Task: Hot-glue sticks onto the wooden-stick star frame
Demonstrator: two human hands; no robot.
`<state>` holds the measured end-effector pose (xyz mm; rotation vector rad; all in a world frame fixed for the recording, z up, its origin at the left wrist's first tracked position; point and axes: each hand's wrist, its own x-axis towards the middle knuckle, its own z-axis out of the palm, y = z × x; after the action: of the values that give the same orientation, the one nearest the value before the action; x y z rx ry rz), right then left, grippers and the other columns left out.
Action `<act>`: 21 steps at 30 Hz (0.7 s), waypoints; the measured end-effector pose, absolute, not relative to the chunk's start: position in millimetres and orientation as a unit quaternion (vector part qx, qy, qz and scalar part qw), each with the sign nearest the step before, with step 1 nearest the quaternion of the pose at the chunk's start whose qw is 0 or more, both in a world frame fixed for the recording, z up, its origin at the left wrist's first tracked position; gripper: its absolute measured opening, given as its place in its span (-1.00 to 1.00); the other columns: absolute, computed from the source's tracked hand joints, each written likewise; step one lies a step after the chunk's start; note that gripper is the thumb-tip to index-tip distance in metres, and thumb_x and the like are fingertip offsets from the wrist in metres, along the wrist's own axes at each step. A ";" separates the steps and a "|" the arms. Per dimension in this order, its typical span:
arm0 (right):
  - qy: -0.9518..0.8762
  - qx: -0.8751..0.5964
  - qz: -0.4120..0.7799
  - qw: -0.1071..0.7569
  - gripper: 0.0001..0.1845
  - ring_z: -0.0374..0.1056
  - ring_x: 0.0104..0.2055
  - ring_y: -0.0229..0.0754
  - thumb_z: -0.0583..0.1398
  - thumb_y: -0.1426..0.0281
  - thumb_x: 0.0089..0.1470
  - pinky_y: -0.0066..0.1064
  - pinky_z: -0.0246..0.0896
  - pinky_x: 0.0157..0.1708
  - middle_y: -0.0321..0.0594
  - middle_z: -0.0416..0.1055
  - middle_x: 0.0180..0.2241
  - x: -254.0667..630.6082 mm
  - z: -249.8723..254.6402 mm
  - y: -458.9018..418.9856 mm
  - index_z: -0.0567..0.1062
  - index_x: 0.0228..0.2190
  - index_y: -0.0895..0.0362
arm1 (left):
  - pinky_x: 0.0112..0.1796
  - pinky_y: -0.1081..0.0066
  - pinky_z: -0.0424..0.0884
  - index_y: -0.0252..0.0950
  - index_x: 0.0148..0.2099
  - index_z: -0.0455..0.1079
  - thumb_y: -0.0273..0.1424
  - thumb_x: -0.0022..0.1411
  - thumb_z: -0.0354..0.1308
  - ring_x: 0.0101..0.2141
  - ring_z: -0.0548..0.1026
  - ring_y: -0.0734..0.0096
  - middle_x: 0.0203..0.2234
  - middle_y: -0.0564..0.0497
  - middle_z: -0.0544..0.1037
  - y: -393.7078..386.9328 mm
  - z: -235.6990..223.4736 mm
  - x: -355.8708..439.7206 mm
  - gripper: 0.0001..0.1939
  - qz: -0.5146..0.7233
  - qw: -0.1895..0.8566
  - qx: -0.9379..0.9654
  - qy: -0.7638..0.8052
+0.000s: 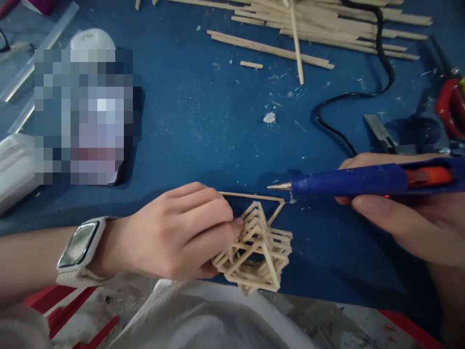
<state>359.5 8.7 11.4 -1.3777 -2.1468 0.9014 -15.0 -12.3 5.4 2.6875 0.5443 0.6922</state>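
Note:
My left hand (pixel 181 232), with a white smartwatch on its wrist, has its fingers curled around a small frame model (pixel 259 252) built of thin wooden sticks at the near edge of the blue table (pixel 203 126). My right hand (pixel 403 213) grips a blue hot glue gun (pixel 363 180) with an orange trigger. The gun lies level, and its metal nozzle (pixel 279 186) points left at the top corner of the model, where a loose thin stick (pixel 250 196) meets it.
A pile of long wooden sticks (pixel 319 29) lies at the far side. The gun's black cord (pixel 363 92) loops across the right. Red-handled pliers (pixel 448 104) and a metal tool (pixel 381 133) sit far right. A blurred-out object (pixel 83 116) and white containers (pixel 14 165) are at left.

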 end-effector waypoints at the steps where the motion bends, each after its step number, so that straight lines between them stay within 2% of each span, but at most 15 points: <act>1: -0.779 -0.493 0.327 0.207 -0.62 0.34 -0.57 -0.04 0.35 -0.10 0.46 -0.14 0.19 -0.62 -0.30 0.47 -0.51 356.6 14.4 7.1 0.60 -0.32 -0.17 | -0.19 0.22 0.73 -0.35 0.03 0.59 -0.48 0.61 0.35 -0.20 0.77 0.17 -0.22 -0.10 0.74 -13.2 6.3 -14.5 -0.96 0.240 0.153 0.940 0.190; 4: -0.761 -0.514 0.343 0.197 -0.75 0.17 -0.61 -0.11 0.35 0.07 0.47 -0.16 0.08 -0.61 -0.35 0.35 -0.56 346.5 22.2 -0.3 0.62 -0.29 -0.16 | -0.21 0.27 0.74 -0.33 -0.06 0.62 -0.53 0.60 0.35 -0.22 0.77 0.23 -0.24 -0.06 0.74 -15.3 8.4 -13.4 -0.93 0.237 0.140 0.943 0.189; 7: -0.765 -0.518 0.324 0.203 -0.76 0.18 -0.59 -0.17 0.38 0.18 0.43 -0.22 0.05 -0.59 -0.36 0.39 -0.54 340.2 24.7 -6.1 0.58 -0.33 -0.08 | -0.22 0.30 0.75 -0.28 -0.16 0.60 -0.55 0.62 0.31 -0.23 0.77 0.28 -0.26 -0.04 0.76 -15.3 9.1 -12.1 -0.81 0.234 0.138 0.946 0.178; 11: -0.789 -0.504 0.300 0.184 -0.73 0.17 -0.61 -0.15 0.33 0.14 0.44 -0.20 0.10 -0.58 -0.38 0.39 -0.57 341.7 20.7 -5.5 0.54 -0.35 -0.11 | -0.23 0.31 0.74 -0.27 -0.18 0.61 -0.56 0.64 0.25 -0.27 0.76 0.32 -0.27 -0.03 0.77 -14.4 7.9 -10.2 -0.75 0.247 0.140 0.942 0.177; 21: -0.806 -0.496 0.283 0.156 -0.64 0.16 -0.63 -0.15 0.28 0.14 0.46 -0.17 0.15 -0.56 -0.38 0.32 -0.61 344.3 20.3 -1.5 0.48 -0.42 -0.09 | -0.21 0.31 0.75 -0.28 -0.15 0.63 -0.56 0.61 0.28 -0.24 0.76 0.29 -0.24 -0.05 0.76 -15.7 7.2 -12.5 -0.80 0.236 0.144 0.945 0.175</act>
<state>344.3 -1.5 20.3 -1.4205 -2.3070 0.8108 -12.5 -15.7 7.2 2.7249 0.5032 0.6794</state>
